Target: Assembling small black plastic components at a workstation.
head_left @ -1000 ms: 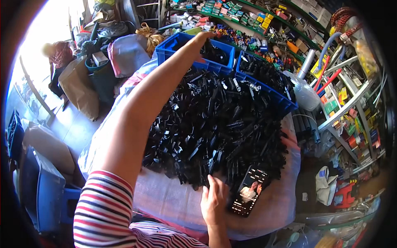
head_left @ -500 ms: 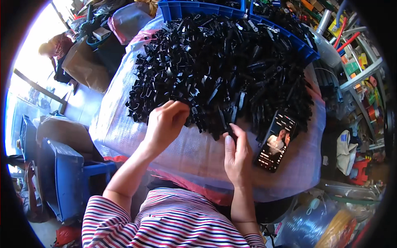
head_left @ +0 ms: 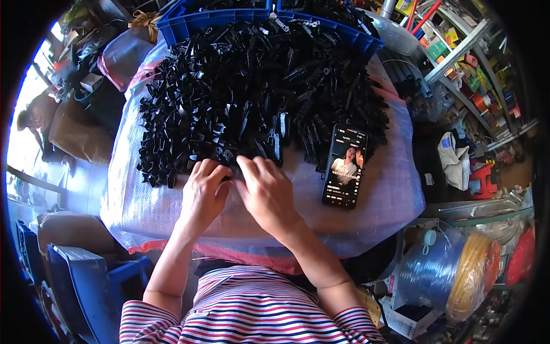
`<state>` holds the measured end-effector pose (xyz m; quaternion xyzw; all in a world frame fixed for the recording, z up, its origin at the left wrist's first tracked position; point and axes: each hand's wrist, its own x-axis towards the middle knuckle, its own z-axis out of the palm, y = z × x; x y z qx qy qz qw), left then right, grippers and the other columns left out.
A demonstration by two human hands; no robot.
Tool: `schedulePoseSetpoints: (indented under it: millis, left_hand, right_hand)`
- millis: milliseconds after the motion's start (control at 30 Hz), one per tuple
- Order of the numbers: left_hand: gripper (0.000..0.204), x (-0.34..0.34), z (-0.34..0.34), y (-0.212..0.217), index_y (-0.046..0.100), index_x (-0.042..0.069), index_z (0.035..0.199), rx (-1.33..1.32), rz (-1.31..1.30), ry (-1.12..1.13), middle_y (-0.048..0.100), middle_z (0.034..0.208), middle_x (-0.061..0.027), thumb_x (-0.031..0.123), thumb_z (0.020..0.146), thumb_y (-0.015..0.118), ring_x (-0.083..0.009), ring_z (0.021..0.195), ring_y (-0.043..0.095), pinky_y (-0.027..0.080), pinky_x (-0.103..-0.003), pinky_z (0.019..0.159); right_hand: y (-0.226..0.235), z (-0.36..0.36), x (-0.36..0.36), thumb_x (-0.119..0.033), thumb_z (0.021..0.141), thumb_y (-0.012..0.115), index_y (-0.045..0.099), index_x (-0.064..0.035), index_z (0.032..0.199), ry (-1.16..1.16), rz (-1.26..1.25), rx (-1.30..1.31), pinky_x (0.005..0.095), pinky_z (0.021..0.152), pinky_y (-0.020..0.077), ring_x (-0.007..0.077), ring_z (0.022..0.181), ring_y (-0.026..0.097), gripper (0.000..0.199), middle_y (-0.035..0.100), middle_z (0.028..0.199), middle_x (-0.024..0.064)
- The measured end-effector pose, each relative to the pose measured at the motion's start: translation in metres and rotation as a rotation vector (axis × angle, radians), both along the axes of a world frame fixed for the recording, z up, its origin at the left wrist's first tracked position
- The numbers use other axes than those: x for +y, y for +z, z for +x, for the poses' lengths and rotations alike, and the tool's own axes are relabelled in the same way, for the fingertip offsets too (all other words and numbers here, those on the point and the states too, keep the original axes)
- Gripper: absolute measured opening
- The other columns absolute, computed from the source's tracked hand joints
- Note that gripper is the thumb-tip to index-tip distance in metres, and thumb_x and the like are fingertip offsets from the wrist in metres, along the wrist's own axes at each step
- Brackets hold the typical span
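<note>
A wide heap of small black parts (head_left: 229, 86) covers the far part of a surface wrapped in white woven sheeting (head_left: 172, 215). Those on the left look like bent clip-like pieces; toward the right they are longer and narrower. At the heap's near edge my left hand (head_left: 203, 192) and my right hand (head_left: 266, 195) meet, fingertips touching or almost so. Both have curled, pinching fingers, and whatever is between them is hidden by the fingers. Right of my hands lies a black phone (head_left: 345, 166) with its screen lit, its upper end against the heap.
Blue crates (head_left: 215, 20) holding more black parts stand behind the heap. To the left are a blue plastic chair (head_left: 77, 286) and a brown sack (head_left: 80, 129). On the right are packed shelves (head_left: 458, 51), a red stool (head_left: 481, 179) and wrapped coils of tubing (head_left: 432, 269).
My right hand has moved left to meet my left hand, which has come slightly down and left. The small dark piece at my right fingertips is now hidden. The whole view has shifted.
</note>
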<state>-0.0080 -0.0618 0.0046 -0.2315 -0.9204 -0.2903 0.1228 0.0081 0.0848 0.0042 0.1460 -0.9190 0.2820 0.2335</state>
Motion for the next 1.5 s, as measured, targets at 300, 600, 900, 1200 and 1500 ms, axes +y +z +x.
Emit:
schedulePoseSetpoints:
  millis: [300, 600, 900, 1200, 1500]
  left_hand:
    - [0.023, -0.02, -0.002, -0.01, 0.058, 0.004, 0.081, 0.061, 0.036, 0.001, 0.055, 0.087, -0.0091, -0.006, 0.06, 0.059, -0.03, 0.082, 0.05, 0.044, -0.037, 0.071]
    - [0.026, -0.021, -0.002, -0.007, 0.057, 0.005, 0.083, -0.089, 0.198, -0.051, 0.056, 0.086, -0.0089, -0.009, 0.061, 0.055, -0.0292, 0.082, 0.053, 0.045, -0.035, 0.072]
    - [0.016, -0.021, 0.008, -0.013, 0.059, 0.004, 0.088, -0.036, 0.24, 0.168, 0.054, 0.083, -0.0079, -0.001, 0.073, 0.06, -0.0226, 0.071, 0.056, 0.045, -0.03, 0.062]
    - [0.014, -0.013, 0.008, -0.013, 0.057, 0.007, 0.083, 0.089, 0.032, 0.047, 0.052, 0.086, -0.008, 0.002, 0.07, 0.061, -0.0284, 0.08, 0.052, 0.045, -0.035, 0.067]
    - [0.022, -0.01, 0.022, -0.002, 0.048, 0.005, 0.092, -0.956, 1.212, -0.216, 0.056, 0.082, -0.0001, 0.0, 0.078, 0.065, -0.0075, 0.073, 0.055, 0.048, -0.023, 0.065]
  right_hand:
    - [0.002, -0.022, -0.016, -0.027, 0.071, 0.07, 0.053, -0.0036, 0.085, 0.068, 0.13, -0.131, 0.0359, 0.058, 0.0483, 0.0285, 0.066, 0.06, 0.032, 0.052, 0.082, 0.0119]
    - [-0.003, -0.023, 0.0, -0.011, 0.072, 0.067, 0.055, -0.0038, 0.09, 0.089, 0.021, -0.192, 0.039, 0.059, 0.0475, 0.0315, 0.072, 0.059, 0.023, 0.055, 0.084, 0.0122]
    - [0.015, 0.021, 0.057, -0.003, 0.071, 0.067, 0.057, -0.0002, 0.086, -0.243, -0.248, -0.142, 0.0312, 0.067, 0.0469, 0.024, 0.072, 0.059, 0.018, 0.06, 0.081, 0.011]
    - [0.008, 0.032, 0.034, -0.004, 0.072, 0.068, 0.056, -0.0018, 0.098, -0.004, -0.322, -0.183, 0.0304, 0.067, 0.0455, 0.0216, 0.074, 0.055, 0.029, 0.057, 0.085, 0.0104]
    - [0.003, 0.039, 0.006, 0.0, 0.058, 0.074, 0.057, -0.0067, 0.111, 0.241, -0.291, -0.128, 0.0296, 0.061, 0.0465, 0.0187, 0.068, 0.054, 0.056, 0.052, 0.076, 0.0056]
